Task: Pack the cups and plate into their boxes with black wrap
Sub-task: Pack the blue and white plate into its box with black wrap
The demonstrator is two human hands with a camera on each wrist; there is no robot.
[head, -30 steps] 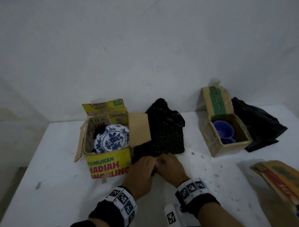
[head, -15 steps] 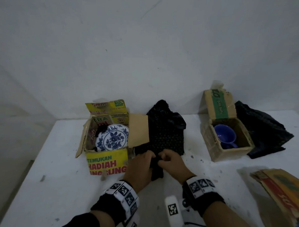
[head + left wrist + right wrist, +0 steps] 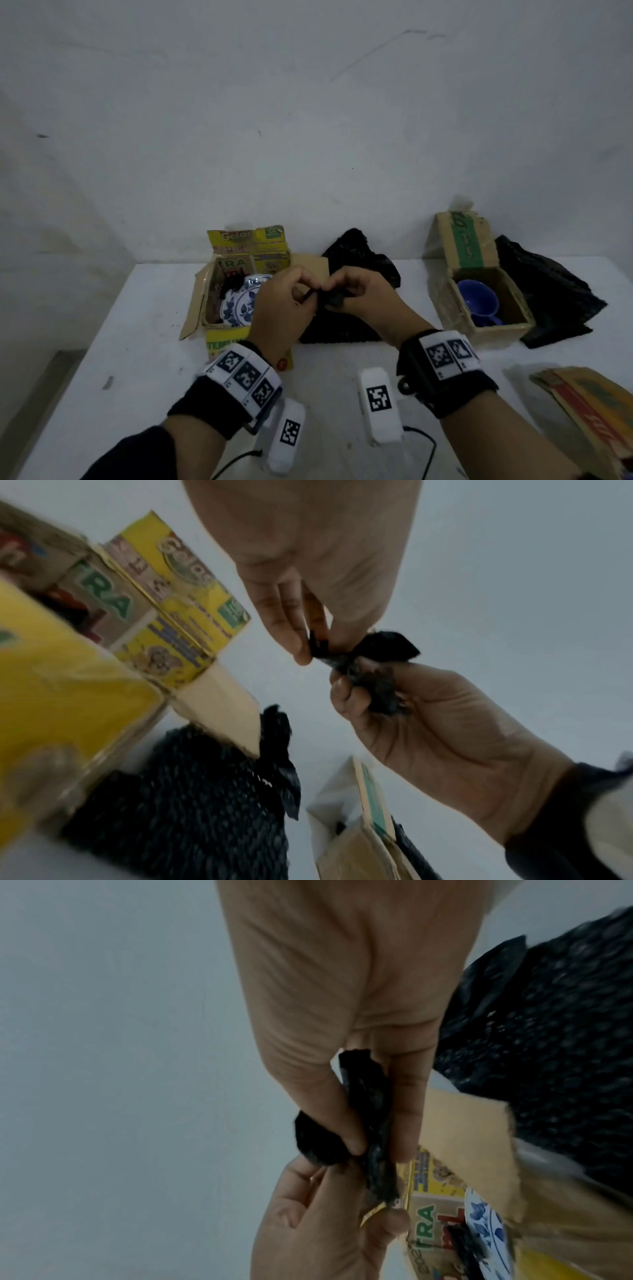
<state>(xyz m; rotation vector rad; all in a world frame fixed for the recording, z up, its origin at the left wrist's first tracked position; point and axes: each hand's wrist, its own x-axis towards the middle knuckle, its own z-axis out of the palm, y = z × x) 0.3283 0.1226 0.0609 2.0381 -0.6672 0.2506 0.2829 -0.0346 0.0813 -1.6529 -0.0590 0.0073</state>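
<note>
Both hands are raised over the table and pinch one small strip of black wrap (image 3: 334, 300) between them. My left hand (image 3: 310, 291) holds its left end with fingertips and thumb; in the left wrist view the strip (image 3: 378, 647) bunches at those fingertips. My right hand (image 3: 342, 294) grips the other end, and the strip (image 3: 371, 1123) runs between thumb and fingers. A blue-and-white plate (image 3: 239, 303) stands tilted in the open yellow box (image 3: 227, 342). A blue cup (image 3: 478, 303) lies in the brown box (image 3: 496, 330) at the right.
A large folded sheet of black wrap (image 3: 342, 325) lies on the white table (image 3: 137, 359) beside the yellow box. More black wrap (image 3: 548, 298) sits right of the brown box. Flattened cardboard (image 3: 589, 407) lies at the front right corner. A white wall stands behind.
Both hands have lifted from the near edge of the folded wrap on the table and now hold a small black strip up in front of the yellow box.
</note>
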